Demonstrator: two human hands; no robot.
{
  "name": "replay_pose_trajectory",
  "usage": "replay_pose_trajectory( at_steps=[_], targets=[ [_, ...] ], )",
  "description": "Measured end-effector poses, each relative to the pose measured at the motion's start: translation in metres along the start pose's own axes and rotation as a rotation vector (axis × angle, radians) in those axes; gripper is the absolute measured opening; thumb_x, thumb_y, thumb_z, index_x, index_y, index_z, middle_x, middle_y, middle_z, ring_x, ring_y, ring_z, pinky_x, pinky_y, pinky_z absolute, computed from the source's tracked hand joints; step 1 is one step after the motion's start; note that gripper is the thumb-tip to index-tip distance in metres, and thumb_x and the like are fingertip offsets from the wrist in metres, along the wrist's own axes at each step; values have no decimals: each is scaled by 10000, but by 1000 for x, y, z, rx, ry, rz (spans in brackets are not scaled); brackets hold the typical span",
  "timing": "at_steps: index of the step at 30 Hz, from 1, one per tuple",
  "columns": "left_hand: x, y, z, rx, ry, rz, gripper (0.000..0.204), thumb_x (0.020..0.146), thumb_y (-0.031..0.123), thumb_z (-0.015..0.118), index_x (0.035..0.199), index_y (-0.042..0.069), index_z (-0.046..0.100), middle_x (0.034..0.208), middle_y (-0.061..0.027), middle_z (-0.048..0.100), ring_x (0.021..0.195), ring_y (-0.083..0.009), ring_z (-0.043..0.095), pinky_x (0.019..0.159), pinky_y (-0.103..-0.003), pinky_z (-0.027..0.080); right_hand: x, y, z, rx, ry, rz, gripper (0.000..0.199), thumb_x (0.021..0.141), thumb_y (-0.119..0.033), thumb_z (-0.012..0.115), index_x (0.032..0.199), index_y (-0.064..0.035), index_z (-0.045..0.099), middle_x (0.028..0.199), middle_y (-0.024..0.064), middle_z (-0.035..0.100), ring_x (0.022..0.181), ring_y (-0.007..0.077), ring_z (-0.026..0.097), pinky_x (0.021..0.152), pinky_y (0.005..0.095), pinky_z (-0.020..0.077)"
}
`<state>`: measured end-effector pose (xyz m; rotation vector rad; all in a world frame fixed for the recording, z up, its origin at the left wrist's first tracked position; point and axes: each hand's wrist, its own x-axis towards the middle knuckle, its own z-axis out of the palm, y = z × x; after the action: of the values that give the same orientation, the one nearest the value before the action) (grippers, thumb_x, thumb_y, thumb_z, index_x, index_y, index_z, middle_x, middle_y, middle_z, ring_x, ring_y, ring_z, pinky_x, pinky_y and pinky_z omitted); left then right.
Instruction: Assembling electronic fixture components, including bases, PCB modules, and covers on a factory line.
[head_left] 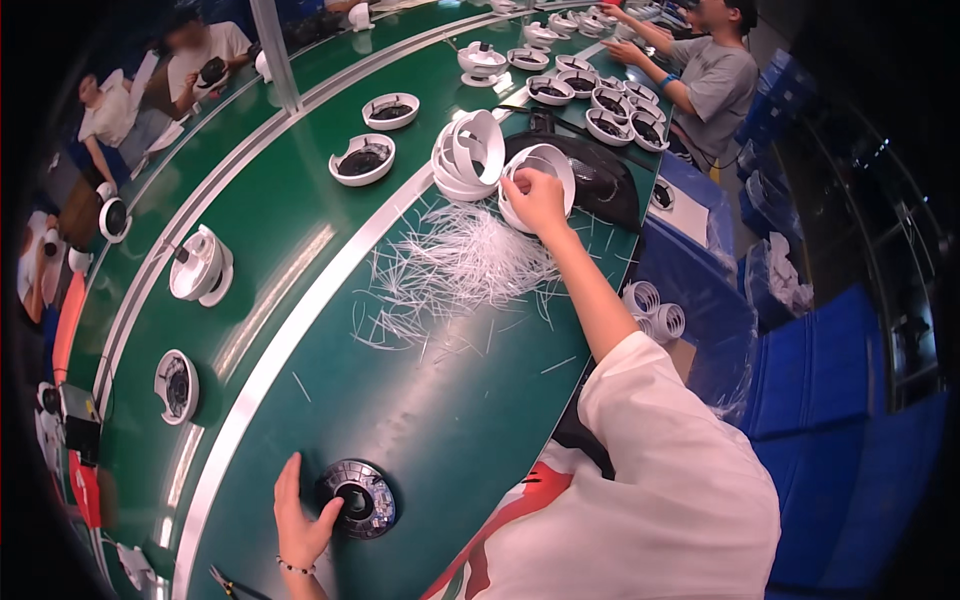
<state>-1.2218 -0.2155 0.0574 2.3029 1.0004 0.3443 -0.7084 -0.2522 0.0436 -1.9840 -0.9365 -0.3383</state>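
Observation:
My left hand [300, 520] rests at the near edge of the green bench, fingers curled around the rim of a round black and silver disc part [362, 497]. My right hand [537, 198] is stretched far out and grips the rim of a white plastic ring housing [548, 165] that stands tilted on the bench. Right beside it stands a stack of similar white rings [468, 153]. A heap of thin white plastic strips [455, 265] lies between my two hands.
A green conveyor [270, 250] carries white bowl-shaped housings [363, 160] and a dome unit [200, 265]. A black mesh pad [600, 180] lies past the rings. Another worker in grey [705, 75] stands at the far right; blue crates [700, 300] line my right.

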Motion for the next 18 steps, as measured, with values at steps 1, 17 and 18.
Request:
replay_pose_trajectory(
  at_steps=[1, 17, 18],
  targets=[
    [0, -2, 5, 36, 3, 9, 674, 614, 103, 701, 1225, 33, 424, 1160, -155, 491, 1050, -287, 477, 838, -347, 409, 1, -5, -3, -27, 44, -18, 220, 709, -241, 639, 694, -22, 631, 658, 123, 620, 625, 266, 604, 600, 354, 459],
    [20, -18, -16, -945, 523, -180, 336, 783, -45, 521, 1105, -17, 432, 1061, -71, 528, 988, -142, 506, 891, -260, 368, -230, -217, -42, 418, -956, -586, 165, 687, -166, 685, 734, -34, 599, 525, 66, 550, 422, 213, 528, 411, 300, 411],
    [19, -20, -15, -969, 507, -184, 364, 786, -42, 519, 1137, -21, 422, 1088, -79, 524, 1019, -140, 492, 907, -262, 356, -240, -219, -36, 448, -1006, -542, 179, 691, -176, 684, 747, -29, 599, 533, 70, 555, 427, 217, 532, 416, 303, 413]
  ],
)
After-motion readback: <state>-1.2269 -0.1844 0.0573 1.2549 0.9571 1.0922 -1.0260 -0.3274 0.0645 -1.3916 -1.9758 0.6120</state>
